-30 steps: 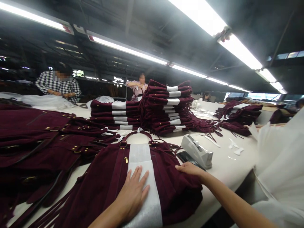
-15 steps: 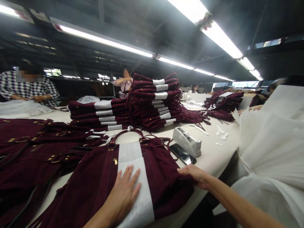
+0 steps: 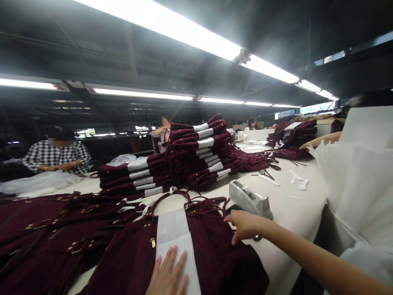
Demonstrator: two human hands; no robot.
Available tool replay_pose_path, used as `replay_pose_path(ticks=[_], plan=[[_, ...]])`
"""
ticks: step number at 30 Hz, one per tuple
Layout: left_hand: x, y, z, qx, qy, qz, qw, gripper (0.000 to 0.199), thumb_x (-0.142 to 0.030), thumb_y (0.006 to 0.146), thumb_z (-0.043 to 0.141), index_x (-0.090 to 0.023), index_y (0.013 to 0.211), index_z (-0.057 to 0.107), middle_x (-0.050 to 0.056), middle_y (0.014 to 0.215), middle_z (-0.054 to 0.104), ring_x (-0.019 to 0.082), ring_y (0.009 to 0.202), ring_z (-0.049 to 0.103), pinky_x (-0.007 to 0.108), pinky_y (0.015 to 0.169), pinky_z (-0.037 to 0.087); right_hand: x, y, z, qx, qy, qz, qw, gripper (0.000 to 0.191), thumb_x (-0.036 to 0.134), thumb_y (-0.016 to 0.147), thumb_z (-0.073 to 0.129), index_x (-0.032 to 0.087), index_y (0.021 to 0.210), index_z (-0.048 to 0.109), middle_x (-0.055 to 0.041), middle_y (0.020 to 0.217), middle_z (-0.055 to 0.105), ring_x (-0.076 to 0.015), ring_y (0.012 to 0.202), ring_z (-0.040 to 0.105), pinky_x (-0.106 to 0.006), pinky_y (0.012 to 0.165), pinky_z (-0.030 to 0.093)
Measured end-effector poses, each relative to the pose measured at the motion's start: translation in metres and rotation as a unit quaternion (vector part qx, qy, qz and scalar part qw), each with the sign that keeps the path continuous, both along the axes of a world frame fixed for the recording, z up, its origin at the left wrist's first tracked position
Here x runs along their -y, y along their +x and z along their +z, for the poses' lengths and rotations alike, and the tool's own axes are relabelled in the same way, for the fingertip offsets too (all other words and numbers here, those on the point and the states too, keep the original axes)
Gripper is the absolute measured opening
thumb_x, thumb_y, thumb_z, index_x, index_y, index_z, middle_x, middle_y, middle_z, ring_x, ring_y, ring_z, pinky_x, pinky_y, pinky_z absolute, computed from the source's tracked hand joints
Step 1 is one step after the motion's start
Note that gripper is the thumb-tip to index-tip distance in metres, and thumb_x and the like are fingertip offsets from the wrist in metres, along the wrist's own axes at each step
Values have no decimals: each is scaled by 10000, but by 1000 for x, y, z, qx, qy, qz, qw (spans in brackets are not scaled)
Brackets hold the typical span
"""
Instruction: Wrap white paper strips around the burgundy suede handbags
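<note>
A maroon bag (image 3: 215, 246) lies in front of me with a white paper band (image 3: 173, 223) around its middle. My left hand (image 3: 168, 272) rests flat on the band, fingers spread. Over the bag's right side, near its upper edge, is my right hand (image 3: 242, 225), its fingers apart and holding nothing that shows. Just beyond that hand stands a grey tape dispenser (image 3: 250, 198). A dark phone (image 3: 235, 209) is mostly hidden behind my right hand.
Banded maroon bags form a tall stack (image 3: 199, 155) and a lower stack (image 3: 135, 176). Unbanded bags (image 3: 39, 233) lie left. White sheets (image 3: 362, 180) bulge at the right. A person in a checked shirt (image 3: 57, 155) works across the table; another person's arm (image 3: 322, 140) shows at right.
My right hand has let go of the bag's right edge and moved up beside the dispenser, over the phone. The view has tilted upward; my left hand stays on the band.
</note>
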State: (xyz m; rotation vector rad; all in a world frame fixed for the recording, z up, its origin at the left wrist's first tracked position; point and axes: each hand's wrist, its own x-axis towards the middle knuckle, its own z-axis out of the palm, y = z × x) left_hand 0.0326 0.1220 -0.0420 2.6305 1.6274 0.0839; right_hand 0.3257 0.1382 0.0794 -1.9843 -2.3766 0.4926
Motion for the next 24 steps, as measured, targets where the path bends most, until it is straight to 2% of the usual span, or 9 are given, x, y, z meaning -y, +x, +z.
replay_pose_path(ticks=[3, 6, 8, 10, 14, 20, 22, 24], plan=[[-2, -2, -3, 13, 9, -9, 1000, 518, -437, 962, 363, -244, 1442, 392, 127, 1504, 281, 337, 1397, 274, 566, 1131, 266, -17, -26, 19, 2, 36, -15, 999, 293, 327, 783, 714, 174, 1032, 731, -109, 1060, 699, -280, 1044, 634, -302, 866, 472], [-3, -3, -7, 8, 5, -4, 1000, 521, -437, 966, 352, -248, 1451, 371, 118, 1517, 255, 332, 1408, 248, 558, 1140, 253, -46, -49, 11, -6, 62, -67, 996, 302, 350, 892, 602, 110, 1044, 705, -175, 1133, 666, -309, 1127, 593, -379, 939, 451], [-5, -4, -10, -3, 0, 5, 1000, 528, -434, 963, 358, -245, 1456, 357, 119, 1524, 237, 332, 1415, 225, 561, 1144, 237, -66, -57, -2, -16, 57, -110, 992, 332, 341, 876, 647, 94, 1097, 665, -182, 1202, 628, -306, 1154, 572, -435, 963, 450], [-5, -3, -11, -3, 1, 7, 1000, 535, -444, 962, 358, -246, 1459, 353, 121, 1528, 228, 333, 1418, 216, 568, 1147, 222, -82, -60, -17, -38, 43, -147, 987, 329, 322, 851, 696, 112, 1099, 645, -141, 1206, 623, -273, 1131, 581, -466, 965, 460], [0, -1, -4, 12, -7, 0, 1000, 541, -451, 964, 352, -232, 1458, 364, 142, 1526, 224, 327, 1424, 203, 561, 1152, 209, -102, -53, -46, -129, 43, -200, 970, 230, 320, 886, 667, 130, 1014, 649, -86, 1110, 648, -221, 1043, 613, -440, 935, 490], [11, 4, 11, 28, -24, 14, 999, 545, -423, 962, 357, -224, 1469, 339, 153, 1535, 192, 317, 1434, 166, 560, 1162, 170, -107, -40, -95, -292, 81, -219, 928, 250, 345, 984, 510, 126, 997, 630, -23, 865, 675, -134, 732, 651, -315, 721, 546], [14, 4, 12, 37, -27, 13, 999, 546, -430, 964, 354, -227, 1471, 338, 151, 1539, 189, 314, 1436, 163, 561, 1164, 159, -105, -37, -112, -310, 107, -228, 917, 227, 295, 980, 495, 121, 941, 634, -30, 795, 677, -149, 691, 655, -297, 684, 534], [16, 5, 14, 38, -35, 13, 999, 550, -447, 967, 338, -227, 1471, 337, 148, 1544, 185, 306, 1440, 151, 553, 1170, 145, -104, -34, -123, -305, 151, -242, 909, 176, 246, 935, 527, 120, 880, 637, -65, 770, 682, -203, 729, 673, -309, 695, 521]])
